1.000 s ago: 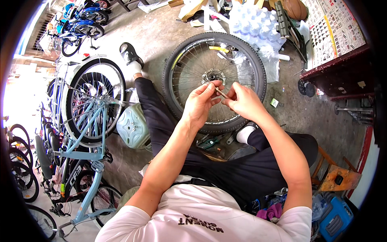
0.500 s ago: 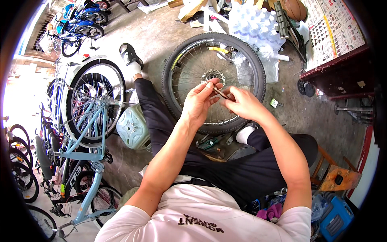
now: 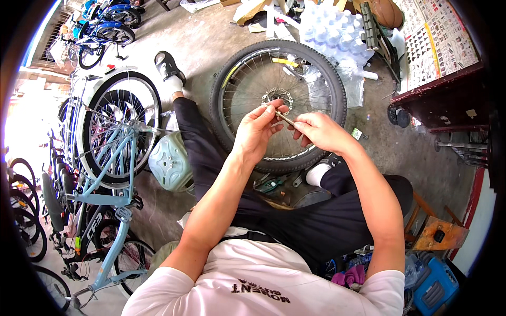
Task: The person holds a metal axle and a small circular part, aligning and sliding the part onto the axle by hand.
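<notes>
My left hand [image 3: 255, 131] and my right hand [image 3: 319, 131] meet over a bicycle wheel [image 3: 217, 100] that lies flat on the floor. Between them is a thin metal rod [image 3: 285, 118], slanting down to the right, perhaps an axle. The left thumb and fingers pinch its upper end; the right fingertips close on its lower end. Below the hands, the wheel shows its black knobby tyre, thin spokes and a brake disc [image 3: 287, 96] around the hub. My fingers hide both tips of the rod.
An upside-down light-blue bicycle [image 3: 108, 200] stands to the left, beside a pale green plastic stool [image 3: 169, 162]. Green-handled pliers [image 3: 271, 185] lie by the wheel's near edge. Wrapped bottles [image 3: 334, 34] lie beyond it. A dark red cabinet [image 3: 443, 100], wooden stool [image 3: 440, 233] and blue case [image 3: 435, 289] are right.
My right hand has turned slightly and drawn back along the rod, so more of it shows. The left hand keeps its pinch. The whole view has shifted a little.
</notes>
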Tool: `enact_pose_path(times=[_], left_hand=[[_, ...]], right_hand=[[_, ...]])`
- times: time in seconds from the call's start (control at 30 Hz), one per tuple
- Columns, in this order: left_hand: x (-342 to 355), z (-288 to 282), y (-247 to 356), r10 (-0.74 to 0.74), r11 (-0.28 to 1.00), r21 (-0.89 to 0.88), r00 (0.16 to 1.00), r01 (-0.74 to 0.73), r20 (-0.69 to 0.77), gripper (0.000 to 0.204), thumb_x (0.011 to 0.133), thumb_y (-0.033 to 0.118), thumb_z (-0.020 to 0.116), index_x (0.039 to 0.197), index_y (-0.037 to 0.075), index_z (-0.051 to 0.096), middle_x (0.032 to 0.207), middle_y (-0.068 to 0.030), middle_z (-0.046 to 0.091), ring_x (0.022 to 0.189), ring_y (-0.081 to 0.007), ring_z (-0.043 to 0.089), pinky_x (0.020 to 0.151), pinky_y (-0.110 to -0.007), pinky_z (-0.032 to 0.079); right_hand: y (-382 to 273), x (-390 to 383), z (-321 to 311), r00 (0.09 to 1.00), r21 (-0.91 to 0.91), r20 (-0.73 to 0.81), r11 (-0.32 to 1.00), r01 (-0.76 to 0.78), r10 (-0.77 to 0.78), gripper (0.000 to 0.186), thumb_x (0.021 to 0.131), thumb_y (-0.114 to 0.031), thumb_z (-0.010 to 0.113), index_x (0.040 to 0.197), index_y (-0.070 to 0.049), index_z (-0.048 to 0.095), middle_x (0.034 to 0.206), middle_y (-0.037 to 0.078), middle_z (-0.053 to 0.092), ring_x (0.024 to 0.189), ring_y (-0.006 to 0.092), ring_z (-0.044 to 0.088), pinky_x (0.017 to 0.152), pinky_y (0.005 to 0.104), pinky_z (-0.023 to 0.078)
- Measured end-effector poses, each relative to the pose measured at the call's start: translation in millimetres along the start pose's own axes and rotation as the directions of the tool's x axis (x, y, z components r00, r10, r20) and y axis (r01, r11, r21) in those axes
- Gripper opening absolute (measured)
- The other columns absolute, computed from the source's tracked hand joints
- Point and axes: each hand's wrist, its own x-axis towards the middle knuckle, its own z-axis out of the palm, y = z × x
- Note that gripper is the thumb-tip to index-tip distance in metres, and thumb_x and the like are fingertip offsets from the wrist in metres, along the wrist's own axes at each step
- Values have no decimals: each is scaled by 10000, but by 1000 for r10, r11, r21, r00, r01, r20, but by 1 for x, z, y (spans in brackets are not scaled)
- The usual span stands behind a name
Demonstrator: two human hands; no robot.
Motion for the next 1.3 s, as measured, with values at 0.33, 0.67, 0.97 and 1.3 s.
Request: enact_pose_path(times=[0.33,0.67,0.97,1.3], left_hand=[[1,3,1,-3,1000,30,999,4,-41,331,1027,199,593,1323,53,612,1212,-71,691,1046,-145,633,899,-329,498],[2,3,-3,9,1000,19,999,-8,-46,346,1023,186,602,1344,56,601,1222,-54,699,1034,-112,622,882,-301,484],[0,5,0,84,996,-30,994,-82,66,361,1010,142,614,1349,24,583,1249,-97,672,1090,-179,635,934,-358,505],[-1,6,-2,66,995,-84,997,-62,48,352,991,111,635,1330,22,595,1214,-109,679,1100,-174,629,903,-336,502]], right_hand=[[10,2,4,963,-339,-200,935,106,-181,251,916,-244,677,990,-4,676,914,141,723,800,240,721,708,396,530],[8,3,15,943,-527,-248,848,59,-220,302,879,-259,714,978,6,610,867,168,700,859,362,682,751,434,511],[-1,2,4,1000,224,13,975,1,-4,240,1015,-272,603,982,-34,609,826,32,648,613,112,649,523,279,505],[2,2,5,1000,205,-21,979,5,-1,260,1020,-258,585,1069,-11,650,887,47,671,733,120,659,621,272,526]])
